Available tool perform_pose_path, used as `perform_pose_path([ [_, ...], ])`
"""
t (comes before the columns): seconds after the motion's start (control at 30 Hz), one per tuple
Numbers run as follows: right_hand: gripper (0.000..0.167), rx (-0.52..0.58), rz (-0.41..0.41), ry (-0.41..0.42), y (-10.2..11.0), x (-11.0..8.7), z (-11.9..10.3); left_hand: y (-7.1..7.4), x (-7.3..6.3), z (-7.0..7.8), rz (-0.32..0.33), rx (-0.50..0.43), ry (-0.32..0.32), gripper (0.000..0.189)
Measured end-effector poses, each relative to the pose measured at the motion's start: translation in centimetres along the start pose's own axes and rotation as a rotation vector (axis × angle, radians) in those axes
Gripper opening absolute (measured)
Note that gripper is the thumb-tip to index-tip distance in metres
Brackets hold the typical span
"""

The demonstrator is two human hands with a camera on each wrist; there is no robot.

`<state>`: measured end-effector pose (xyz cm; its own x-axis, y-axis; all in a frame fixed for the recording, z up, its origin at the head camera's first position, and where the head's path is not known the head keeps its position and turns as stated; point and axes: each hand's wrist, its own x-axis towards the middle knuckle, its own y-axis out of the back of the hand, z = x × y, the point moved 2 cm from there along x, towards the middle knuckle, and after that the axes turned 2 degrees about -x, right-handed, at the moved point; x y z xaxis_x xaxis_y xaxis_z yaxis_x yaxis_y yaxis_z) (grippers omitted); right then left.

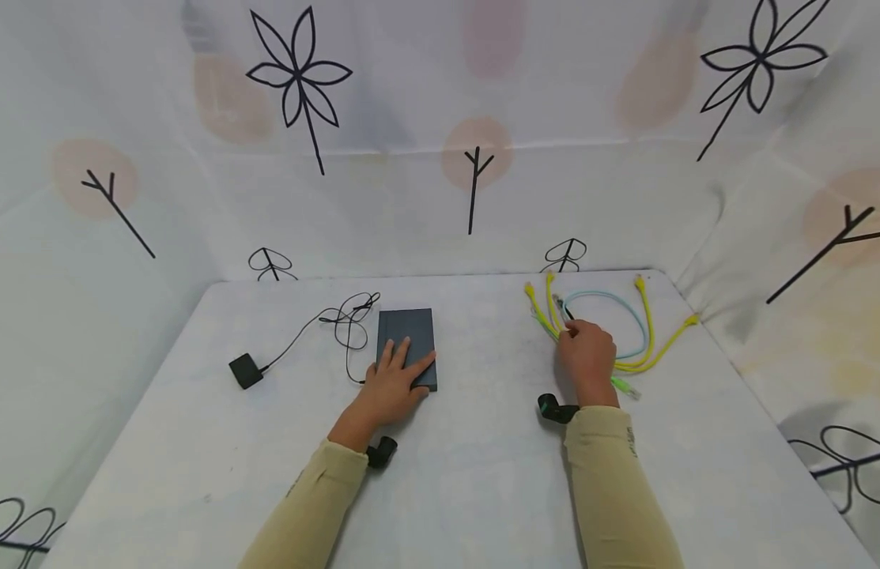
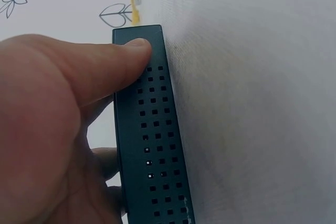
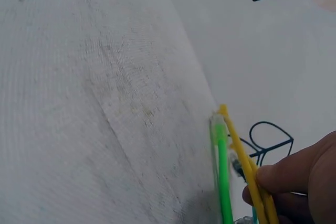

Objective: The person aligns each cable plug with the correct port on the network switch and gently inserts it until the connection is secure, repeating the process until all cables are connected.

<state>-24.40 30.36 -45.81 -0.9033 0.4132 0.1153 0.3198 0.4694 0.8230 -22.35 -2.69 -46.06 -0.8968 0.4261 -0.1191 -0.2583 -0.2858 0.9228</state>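
A dark blue-grey network switch (image 1: 406, 322) lies flat on the table, left of centre. My left hand (image 1: 390, 391) rests on it with spread fingers, and the thumb lies on its perforated side (image 2: 157, 124) in the left wrist view. Over at the right, my right hand (image 1: 587, 357) pinches yellow network cables (image 3: 252, 184) between thumb and fingers. A light blue cable (image 1: 628, 304) loops behind that hand, and a bright green cable (image 3: 223, 177) runs beside the yellow ones. The hand hides the middle of the bundle.
A black power adapter (image 1: 246, 371) lies on the left of the table (image 1: 468, 474), its thin cord (image 1: 297, 338) tangled beside the switch. Yellow cable ends (image 1: 689, 321) spread toward the table's right edge. Patterned white cloth (image 1: 411, 197) hangs behind and along both sides.
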Motion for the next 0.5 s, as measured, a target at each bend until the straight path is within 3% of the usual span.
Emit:
perform_pose_path([
  [0.23, 0.038, 0.079, 0.02, 0.002, 1.2, -0.3, -0.3, 0.0, -0.2, 0.0, -0.001, 0.0, 0.001, 0.057],
  [0.5, 0.05, 0.108, -0.163, -0.117, 3.2, 0.0, 0.0, 0.2, -0.3, 0.1, 0.001, 0.002, -0.005, 0.057],
])
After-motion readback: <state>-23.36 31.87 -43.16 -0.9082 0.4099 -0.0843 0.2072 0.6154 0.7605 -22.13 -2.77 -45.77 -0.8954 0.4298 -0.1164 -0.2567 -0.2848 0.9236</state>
